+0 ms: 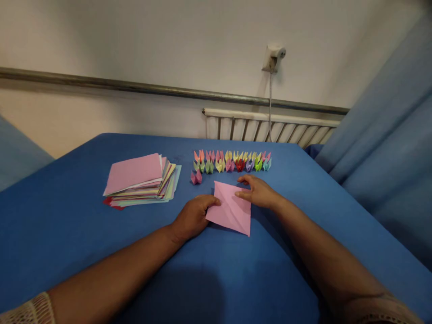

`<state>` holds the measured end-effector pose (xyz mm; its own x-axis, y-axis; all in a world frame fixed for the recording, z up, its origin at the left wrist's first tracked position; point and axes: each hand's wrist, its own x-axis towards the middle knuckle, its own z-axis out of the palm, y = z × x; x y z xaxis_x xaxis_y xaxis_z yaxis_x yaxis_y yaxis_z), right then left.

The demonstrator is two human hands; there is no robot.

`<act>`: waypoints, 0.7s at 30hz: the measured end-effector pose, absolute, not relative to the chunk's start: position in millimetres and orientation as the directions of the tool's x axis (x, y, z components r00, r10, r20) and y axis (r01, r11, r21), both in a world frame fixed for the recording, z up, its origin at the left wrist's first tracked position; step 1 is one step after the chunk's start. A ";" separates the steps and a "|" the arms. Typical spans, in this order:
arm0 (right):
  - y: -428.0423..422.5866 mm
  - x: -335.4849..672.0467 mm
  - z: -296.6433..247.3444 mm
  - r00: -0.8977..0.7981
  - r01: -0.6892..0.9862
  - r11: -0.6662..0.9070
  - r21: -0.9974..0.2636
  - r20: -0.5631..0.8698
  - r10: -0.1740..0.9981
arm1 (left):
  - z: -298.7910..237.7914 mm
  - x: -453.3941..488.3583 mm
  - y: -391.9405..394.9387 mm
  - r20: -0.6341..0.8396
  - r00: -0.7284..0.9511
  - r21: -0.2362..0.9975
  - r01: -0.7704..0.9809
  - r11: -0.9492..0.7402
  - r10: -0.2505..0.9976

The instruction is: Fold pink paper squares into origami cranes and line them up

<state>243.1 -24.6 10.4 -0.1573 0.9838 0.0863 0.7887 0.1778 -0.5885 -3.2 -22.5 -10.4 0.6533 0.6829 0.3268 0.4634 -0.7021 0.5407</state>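
A square sheet of pink origami paper [231, 209] with a diagonal crease is held tilted over the blue surface. My left hand [194, 216] grips its left edge, thumb on top and fingers behind. At the upper right corner is my right hand [259, 191], its thumb over the sheet and its forefinger stretched out apart from the thumb. Just beyond the sheet stand rows of small folded paper cranes [230, 164] in several colours. One pink crane [196, 177] sits alone in front of them, at the left.
A stack of coloured paper sheets [135, 175] lies to the left on the blue-covered table [84, 243]. Behind it run a metal rail [151, 90] and a white barred rail [236, 114] along the wall. A cord hangs from a socket [272, 58]. Blue curtain [384, 117] borders the right.
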 end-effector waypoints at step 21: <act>-32.6 232.0 6.6 -0.562 0.544 0.352 -0.762 -0.020 0.827 | 10.5 0.2 -38.6 0.218 0.811 0.060 0.544 -0.837 0.543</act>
